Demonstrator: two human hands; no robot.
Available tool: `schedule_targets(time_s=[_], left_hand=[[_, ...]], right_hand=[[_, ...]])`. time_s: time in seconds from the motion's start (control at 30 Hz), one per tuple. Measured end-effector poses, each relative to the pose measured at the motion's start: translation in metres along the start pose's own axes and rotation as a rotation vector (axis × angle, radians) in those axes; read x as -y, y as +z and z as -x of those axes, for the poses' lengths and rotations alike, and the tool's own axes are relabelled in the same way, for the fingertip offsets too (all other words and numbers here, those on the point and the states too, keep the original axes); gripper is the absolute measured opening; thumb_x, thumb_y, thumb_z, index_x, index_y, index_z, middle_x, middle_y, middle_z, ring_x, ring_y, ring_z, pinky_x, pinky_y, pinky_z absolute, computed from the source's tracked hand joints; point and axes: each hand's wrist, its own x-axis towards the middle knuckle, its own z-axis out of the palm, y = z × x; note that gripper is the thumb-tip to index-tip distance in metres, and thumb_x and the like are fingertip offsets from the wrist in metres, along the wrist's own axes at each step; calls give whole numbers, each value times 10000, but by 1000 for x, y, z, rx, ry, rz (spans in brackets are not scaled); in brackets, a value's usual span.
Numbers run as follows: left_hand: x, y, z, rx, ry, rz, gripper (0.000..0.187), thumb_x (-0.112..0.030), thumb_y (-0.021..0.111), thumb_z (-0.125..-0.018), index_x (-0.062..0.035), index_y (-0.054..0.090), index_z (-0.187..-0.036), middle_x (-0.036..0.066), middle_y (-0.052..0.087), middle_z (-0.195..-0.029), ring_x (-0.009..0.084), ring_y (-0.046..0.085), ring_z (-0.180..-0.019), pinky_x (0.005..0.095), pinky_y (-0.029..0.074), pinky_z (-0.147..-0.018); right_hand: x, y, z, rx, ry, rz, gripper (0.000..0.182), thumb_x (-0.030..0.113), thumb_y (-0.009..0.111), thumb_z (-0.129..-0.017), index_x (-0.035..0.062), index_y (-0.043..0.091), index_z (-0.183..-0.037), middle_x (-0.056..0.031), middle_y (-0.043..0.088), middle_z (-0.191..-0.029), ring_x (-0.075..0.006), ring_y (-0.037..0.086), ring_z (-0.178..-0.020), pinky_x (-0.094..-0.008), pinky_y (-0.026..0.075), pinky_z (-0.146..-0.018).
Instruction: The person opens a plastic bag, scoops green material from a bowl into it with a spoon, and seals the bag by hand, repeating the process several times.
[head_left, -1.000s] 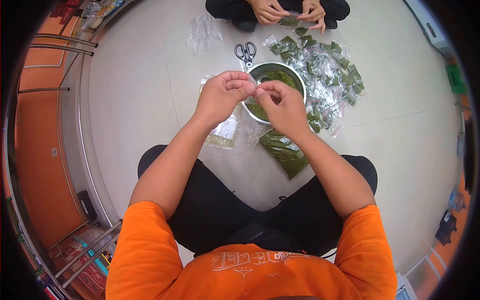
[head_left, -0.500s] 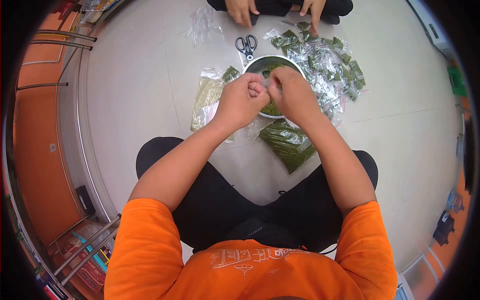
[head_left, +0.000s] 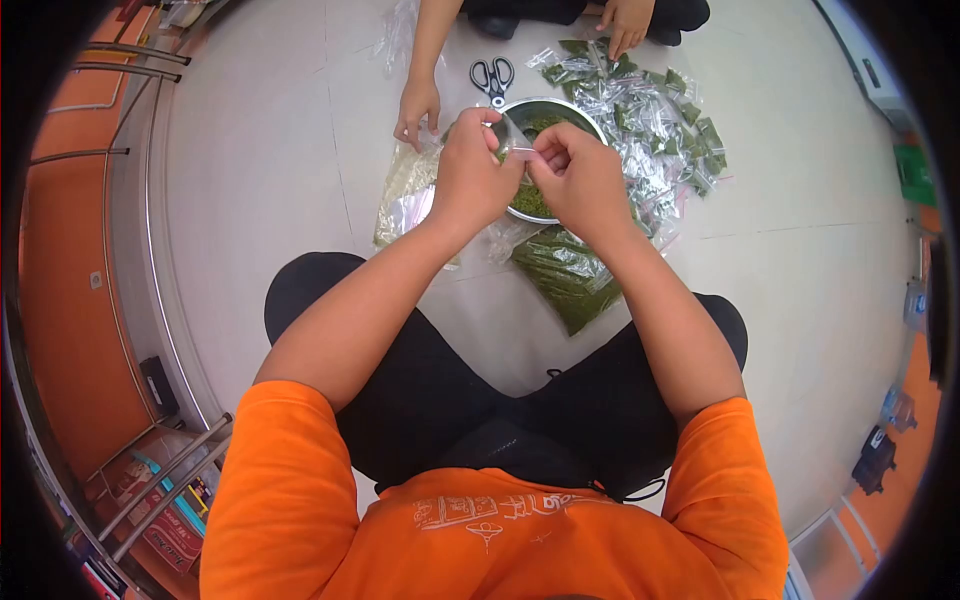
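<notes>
My left hand [head_left: 474, 168] and my right hand [head_left: 580, 178] meet over a metal bowl [head_left: 578, 105]. Between them they pinch a small clear zip bag [head_left: 517, 141], its pink-white strip near the fingertips of my right hand. Chopped green material [head_left: 531, 203] lies in the bowl, partly hidden by my hands. Just below the bowl rests a large clear bag of green material [head_left: 568, 285]. Left of my left hand lies a clear bag with pale contents [head_left: 400, 205].
Scissors [head_left: 493, 80] lie beyond the bowl. To the right spreads a pile of small zip bags [head_left: 650, 135], several filled with green. A person opposite has one hand [head_left: 418, 108] by the pale bag and another hand [head_left: 627, 24] near the pile. A metal rack [head_left: 175, 490] stands left.
My hands have shifted slightly, and the small zip bag shows more clearly between them. The other person's one hand has reached across to the pale bag.
</notes>
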Motion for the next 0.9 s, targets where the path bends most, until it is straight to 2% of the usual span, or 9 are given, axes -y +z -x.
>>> schedule_targets(time_s=[0.17,0.2,0.33,0.43,0.57,0.67,0.77,0.83,0.9], left_hand=[[0,3,-2,-10,153,-81,451,-39,671,-749,-42,553,-1184,122,553,-1058,226,583,-938,313,486,-790],[6,3,-6,48,241,-95,496,-94,709,-732,-65,562,-1205,138,543,-1231,302,515,-1169,380,424,-966],[-5,-19,-4,283,587,-206,706,-291,783,-708,-123,495,-1330,94,509,-1367,328,400,-1330,519,249,-1089],[2,-10,2,349,515,-318,728,-303,791,-709,-152,473,-1346,101,521,-1339,327,418,-1309,504,274,-1067],[-3,-7,-5,508,320,-259,512,-325,779,-755,-99,567,-1162,99,661,-1010,277,624,-1029,445,371,-1003],[5,-16,-18,363,297,-175,409,-321,753,-798,-66,598,-1078,98,669,-884,243,668,-900,390,471,-902],[14,-31,-36,203,216,-143,388,-319,742,-820,-45,615,-1063,114,678,-902,235,676,-905,355,521,-826],[10,-46,-41,169,116,-143,401,-328,750,-817,-28,624,-1050,119,692,-945,248,679,-925,362,523,-850],[6,-58,-47,133,76,-160,409,-334,754,-814,-23,627,-1048,125,697,-977,255,679,-936,358,520,-857]], right_hand=[[-15,-2,-3,-23,68,53,104,48,698,-770,2,647,-848,-111,683,-756,-218,679,-682,-332,550,-682],[-15,-2,-5,-34,62,57,114,62,707,-765,5,649,-843,-106,683,-750,-211,678,-680,-329,549,-681],[-29,-8,-6,51,170,44,167,117,751,-739,14,644,-818,-87,685,-749,-188,669,-675,-307,538,-668],[-39,-11,-5,152,242,-13,211,151,779,-720,23,633,-801,-65,682,-745,-167,656,-676,-294,526,-657],[-41,-14,-6,257,343,-260,330,282,788,-796,0,634,-871,-75,677,-799,-139,629,-703,-283,514,-672],[-68,-27,-16,192,309,-62,480,404,750,-843,-49,640,-957,-152,696,-871,-233,679,-796,-340,534,-728],[-111,-26,-1,386,475,619,643,509,712,-851,-98,637,-1049,-246,695,-979,-354,687,-947,-408,537,-838],[-172,-6,22,446,392,657,680,525,704,-850,-102,627,-1104,-288,662,-1083,-399,648,-1049,-436,511,-918],[-174,0,22,537,457,652,757,535,705,-846,-115,564,-1207,-309,637,-1157,-403,634,-1105,-436,496,-964]])
